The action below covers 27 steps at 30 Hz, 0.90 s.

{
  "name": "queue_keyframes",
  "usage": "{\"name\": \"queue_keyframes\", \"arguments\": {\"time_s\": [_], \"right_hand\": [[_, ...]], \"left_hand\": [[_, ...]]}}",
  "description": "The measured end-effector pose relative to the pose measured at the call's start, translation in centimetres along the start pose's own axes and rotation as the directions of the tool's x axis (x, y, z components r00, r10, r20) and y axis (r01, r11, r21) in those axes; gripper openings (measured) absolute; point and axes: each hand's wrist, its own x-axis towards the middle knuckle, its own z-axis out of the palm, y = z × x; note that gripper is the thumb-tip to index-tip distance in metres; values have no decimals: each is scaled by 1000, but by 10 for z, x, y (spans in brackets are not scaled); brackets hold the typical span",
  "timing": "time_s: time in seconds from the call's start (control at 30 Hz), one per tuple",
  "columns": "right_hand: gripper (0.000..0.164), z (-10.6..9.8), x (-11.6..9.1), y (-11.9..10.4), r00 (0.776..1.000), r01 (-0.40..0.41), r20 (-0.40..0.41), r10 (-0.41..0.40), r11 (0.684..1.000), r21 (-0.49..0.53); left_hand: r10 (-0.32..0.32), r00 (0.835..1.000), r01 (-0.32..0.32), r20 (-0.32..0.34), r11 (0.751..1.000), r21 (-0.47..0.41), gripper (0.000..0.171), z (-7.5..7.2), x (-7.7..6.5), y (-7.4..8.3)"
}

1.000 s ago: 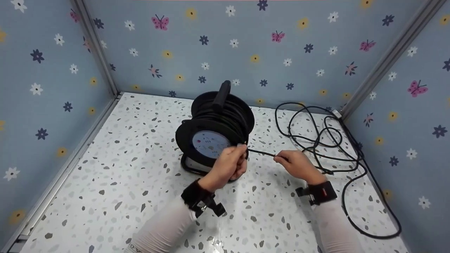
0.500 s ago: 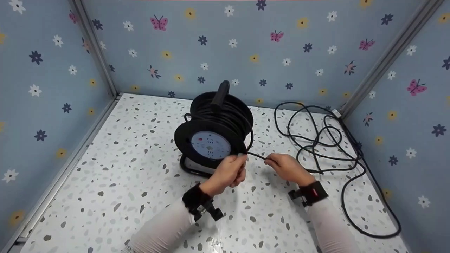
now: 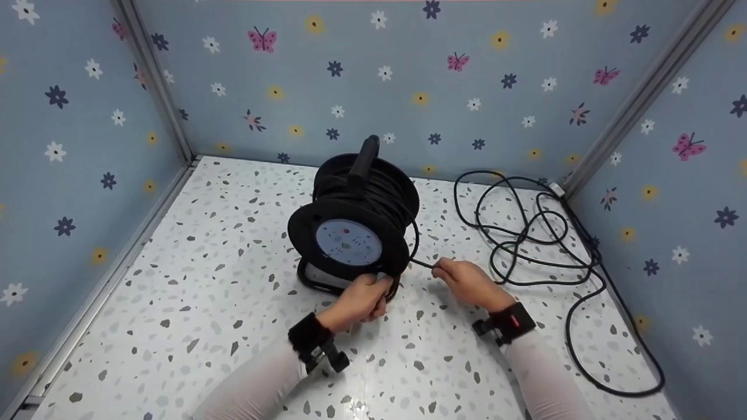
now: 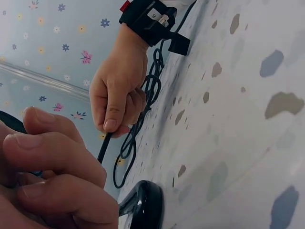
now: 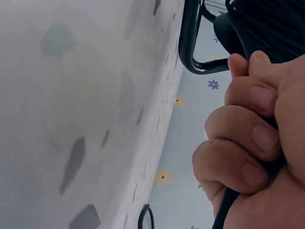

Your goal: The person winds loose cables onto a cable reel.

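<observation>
A black cable reel (image 3: 302, 228) stands upright in the head view, with a pale blue socket panel (image 3: 350, 240) on its near disc and a carry handle (image 3: 365, 162) on top. My left hand (image 3: 357, 300) curls at the lower rim of that disc, pinching a small grey knob (image 3: 381, 275) mostly hidden by the fingers. To its right, my right hand (image 3: 467, 284) grips the black cable (image 3: 421, 264) a short way from the drum. The right wrist view shows the fingers wrapped around the cable (image 5: 226, 207).
Loose loops of cable (image 3: 633, 394) lie on the speckled white surface (image 3: 233, 326) to the right, reaching the back right corner. Blue patterned walls (image 3: 373, 87) with metal corner posts (image 3: 648, 96) enclose the back and sides.
The disc has turned, and my left hand has moved down and left with the knob. My right hand has come left and slightly down, nearer the reel, drawing some cable along.
</observation>
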Motion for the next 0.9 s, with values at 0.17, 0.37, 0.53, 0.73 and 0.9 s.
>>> {"name": "queue_keyframes", "arguments": {"time_s": [0.17,0.37,0.53,0.73,0.9], "right_hand": [[17,2,1,-3,999,-30,20,30,1000,6],[16,4,2,-5,999,-32,32,32,999,-2],[18,5,3,-2,998,-39,42,40,999,-17],[18,-1,1,5,995,-93,39,93,996,-13],[26,-11,-7,19,987,-158,29,157,987,28]], "left_hand": [[-30,999,32,-41,998,51,50,-14,-3,-8],[-34,996,39,-83,998,57,48,-25,-5,-17],[-59,995,59,-82,998,-1,39,-30,-8,-19],[-68,987,72,-149,997,24,36,-39,-12,-21],[-57,980,71,-190,995,68,36,-41,-13,-24]]}}
